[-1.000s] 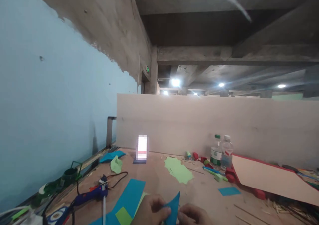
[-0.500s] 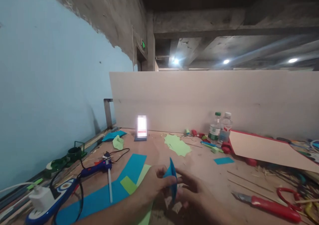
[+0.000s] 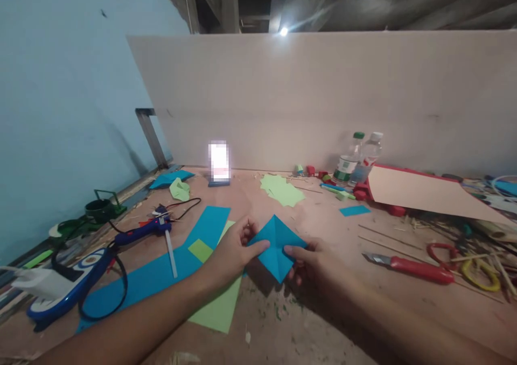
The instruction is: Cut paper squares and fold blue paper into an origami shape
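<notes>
Left hand (image 3: 233, 249) pinching the left corner of a folded blue paper piece (image 3: 277, 245), thumb on top, other fingers curled under. Right hand (image 3: 317, 262) pinching the right corner the same way, thumb on the upper face. Paper held between the two sets of fingertips, just above the wooden table (image 3: 307, 322), diamond-shaped with creases meeting at its middle.

Directly under and left of the left fingers: a light green sheet (image 3: 220, 308) overlapping a long blue strip (image 3: 161, 273). Further left of those fingers: a blue glue gun (image 3: 143, 230) with a white stick at its nozzle and a black cord. Right of the right fingers, well apart: a red-handled knife (image 3: 412, 261). Beyond the fingertips: light green scraps (image 3: 280, 190) and two water bottles (image 3: 357, 158) against the board
</notes>
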`<action>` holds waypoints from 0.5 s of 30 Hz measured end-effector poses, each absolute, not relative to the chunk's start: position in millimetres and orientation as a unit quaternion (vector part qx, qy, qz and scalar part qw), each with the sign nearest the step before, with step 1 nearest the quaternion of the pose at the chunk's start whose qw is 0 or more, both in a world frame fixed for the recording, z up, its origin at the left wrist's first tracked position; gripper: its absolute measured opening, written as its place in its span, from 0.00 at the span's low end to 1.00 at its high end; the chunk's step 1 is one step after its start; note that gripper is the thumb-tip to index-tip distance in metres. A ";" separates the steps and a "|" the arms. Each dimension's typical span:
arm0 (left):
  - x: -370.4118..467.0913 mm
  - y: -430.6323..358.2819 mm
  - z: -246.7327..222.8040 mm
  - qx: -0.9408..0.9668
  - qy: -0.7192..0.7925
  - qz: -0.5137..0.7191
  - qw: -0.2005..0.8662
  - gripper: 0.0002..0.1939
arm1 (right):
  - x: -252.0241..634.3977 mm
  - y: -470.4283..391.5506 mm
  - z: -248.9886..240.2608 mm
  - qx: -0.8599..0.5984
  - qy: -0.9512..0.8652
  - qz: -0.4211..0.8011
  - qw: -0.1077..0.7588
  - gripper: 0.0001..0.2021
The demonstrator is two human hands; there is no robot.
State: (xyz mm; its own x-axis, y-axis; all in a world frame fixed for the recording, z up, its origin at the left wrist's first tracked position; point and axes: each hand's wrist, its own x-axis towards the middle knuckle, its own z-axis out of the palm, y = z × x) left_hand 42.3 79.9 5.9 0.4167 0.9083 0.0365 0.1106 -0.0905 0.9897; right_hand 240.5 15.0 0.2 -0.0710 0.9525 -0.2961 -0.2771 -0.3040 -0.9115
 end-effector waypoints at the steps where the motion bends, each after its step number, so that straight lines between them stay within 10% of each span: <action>1: 39.6 79.4 5.6 0.691 0.401 0.367 0.476 0.16 | 242.4 16.6 0.8 -0.487 -0.344 0.649 0.473 0.18; 6: 32.0 73.7 11.8 0.934 0.181 0.302 0.059 0.16 | 244.7 23.4 -4.6 -0.483 -0.333 0.642 0.494 0.18; 15: 39.3 76.1 6.3 0.921 0.160 0.355 -0.005 0.08 | 245.9 20.7 -10.7 -0.466 -0.307 0.648 0.518 0.17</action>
State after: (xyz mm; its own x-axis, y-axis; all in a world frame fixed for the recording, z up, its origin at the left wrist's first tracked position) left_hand 39.3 76.1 6.3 0.6960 0.2920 0.6560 0.2991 -0.9485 0.1048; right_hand 245.9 20.7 -10.7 -0.0287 0.9578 -0.2858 -0.3855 -0.2744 -0.8809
